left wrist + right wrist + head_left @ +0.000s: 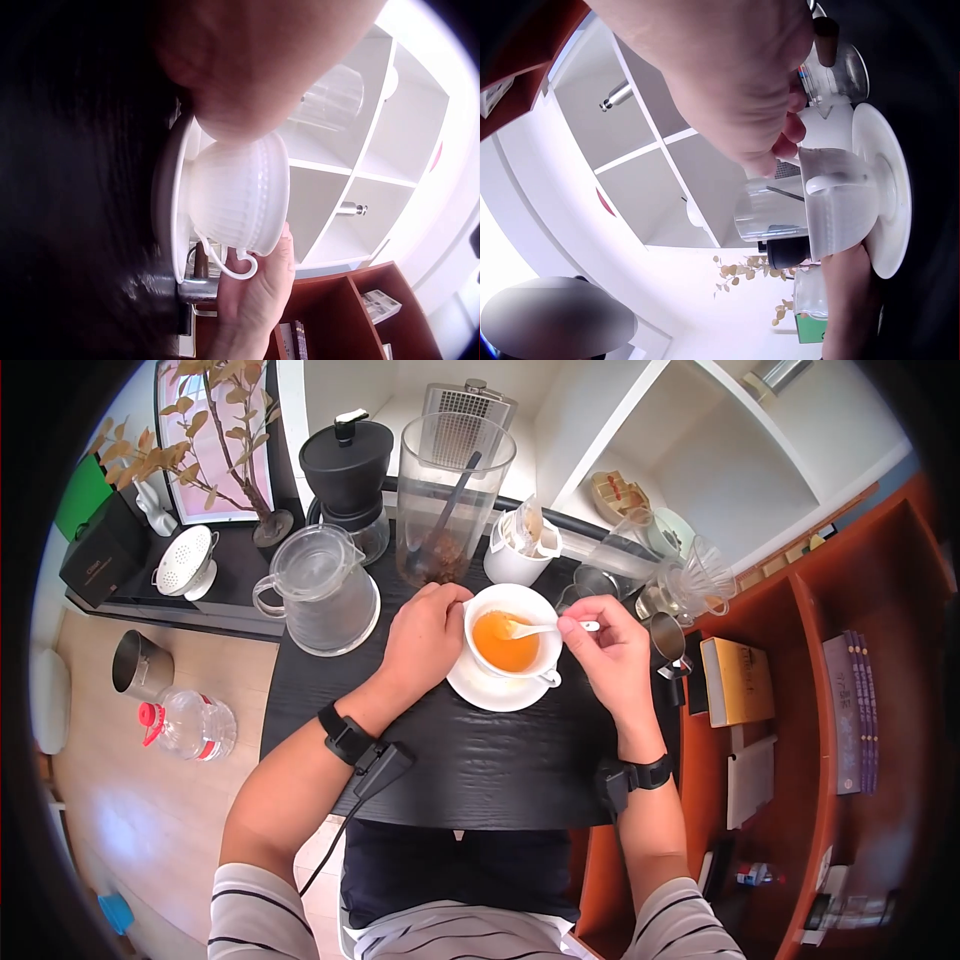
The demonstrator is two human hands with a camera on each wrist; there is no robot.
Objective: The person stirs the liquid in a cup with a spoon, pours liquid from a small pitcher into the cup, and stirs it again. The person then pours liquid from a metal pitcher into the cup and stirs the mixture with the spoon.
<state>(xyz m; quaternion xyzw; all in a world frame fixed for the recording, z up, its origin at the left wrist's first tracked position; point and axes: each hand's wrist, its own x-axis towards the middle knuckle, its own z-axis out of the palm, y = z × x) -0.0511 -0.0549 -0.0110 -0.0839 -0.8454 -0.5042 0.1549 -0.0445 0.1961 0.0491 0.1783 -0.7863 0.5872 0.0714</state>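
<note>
My left hand (428, 635) curls against the near side of the white cup (545, 656), its fingers bent round the wall. My right hand (612, 660) is narrow, pinching the white spoon (540, 629) between thumb and finger, the spoon's tip in the orange liquid (505, 650). The cup sits between my hands on a saucer (492, 695). Left of my left hand stands a glass pitcher (325, 595); just right of my right hand, a metal jug (667, 640).
</note>
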